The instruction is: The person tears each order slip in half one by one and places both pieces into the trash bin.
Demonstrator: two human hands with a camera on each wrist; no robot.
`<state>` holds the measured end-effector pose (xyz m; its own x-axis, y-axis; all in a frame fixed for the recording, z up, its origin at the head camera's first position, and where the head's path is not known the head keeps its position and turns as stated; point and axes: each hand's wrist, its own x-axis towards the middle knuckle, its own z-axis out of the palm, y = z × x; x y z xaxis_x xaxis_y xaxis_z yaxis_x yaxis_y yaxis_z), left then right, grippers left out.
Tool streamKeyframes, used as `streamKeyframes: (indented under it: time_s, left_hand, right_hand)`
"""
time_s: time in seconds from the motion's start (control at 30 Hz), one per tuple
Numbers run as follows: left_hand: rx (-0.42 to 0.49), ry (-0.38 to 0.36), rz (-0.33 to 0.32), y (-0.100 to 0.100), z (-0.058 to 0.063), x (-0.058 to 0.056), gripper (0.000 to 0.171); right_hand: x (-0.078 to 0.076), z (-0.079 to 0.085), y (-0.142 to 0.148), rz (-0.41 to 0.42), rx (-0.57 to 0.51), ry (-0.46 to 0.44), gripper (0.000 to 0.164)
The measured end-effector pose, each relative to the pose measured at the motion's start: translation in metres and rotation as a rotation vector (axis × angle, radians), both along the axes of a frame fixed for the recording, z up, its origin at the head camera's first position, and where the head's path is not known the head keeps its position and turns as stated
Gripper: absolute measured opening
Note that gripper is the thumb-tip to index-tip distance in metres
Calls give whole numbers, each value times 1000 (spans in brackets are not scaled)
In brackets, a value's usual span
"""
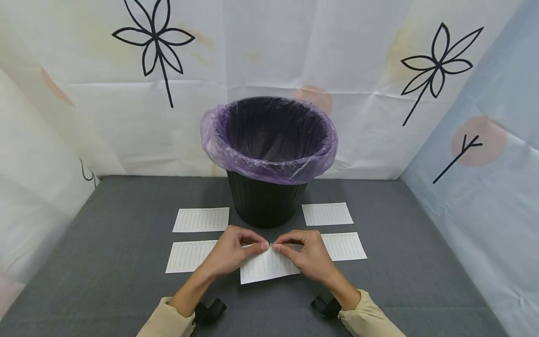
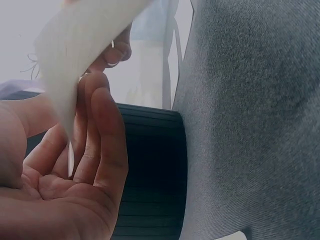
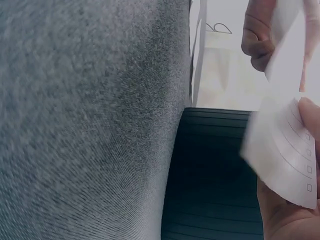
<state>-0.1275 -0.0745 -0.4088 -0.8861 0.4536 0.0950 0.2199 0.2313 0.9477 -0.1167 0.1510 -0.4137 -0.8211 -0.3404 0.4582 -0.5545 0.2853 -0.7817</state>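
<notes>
Between both hands, in front of the bin, is a white lined paper sheet (image 1: 269, 267). My left hand (image 1: 232, 250) pinches its upper edge near the middle, thumb against fingers. Close beside it, my right hand (image 1: 310, 256) pinches the same edge, the fingertips of the two hands almost meeting. In the left wrist view the paper (image 2: 70, 55) slants across the palm. The right wrist view shows the paper (image 3: 282, 150) bent, with small printed boxes along one side. Whether it is torn at the pinched spot cannot be told; fingers cover it.
Behind the hands stands a black bin (image 1: 267, 199) with a purple liner (image 1: 269, 168) folded over its rim. Similar sheets lie on the grey table (image 1: 105, 243): a back left sheet (image 1: 201, 220), front left sheet (image 1: 190, 257), back right sheet (image 1: 327, 214) and front right sheet (image 1: 345, 246).
</notes>
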Motion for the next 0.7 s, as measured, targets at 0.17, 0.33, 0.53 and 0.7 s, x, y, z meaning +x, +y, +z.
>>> streamKeyframes:
  time_s: [0.17, 0.33, 0.53, 0.7]
  left_hand:
    - [6, -3, -2, -1, 1, -1, 12]
    - [-1, -1, -1, -3, 3, -1, 11]
    - [-17, 4, -3, -6, 3, -2, 11]
    - [-34, 20, 8, -5, 4, -2, 10]
  right_hand:
    - [-1, 0, 2, -11, 13, -34, 5]
    - [-2, 0, 4, -22, 35, -67, 5]
    - [-3, 1, 6, -49, 58, -82, 5]
    - [-3, 1, 5, -50, 57, -55, 5]
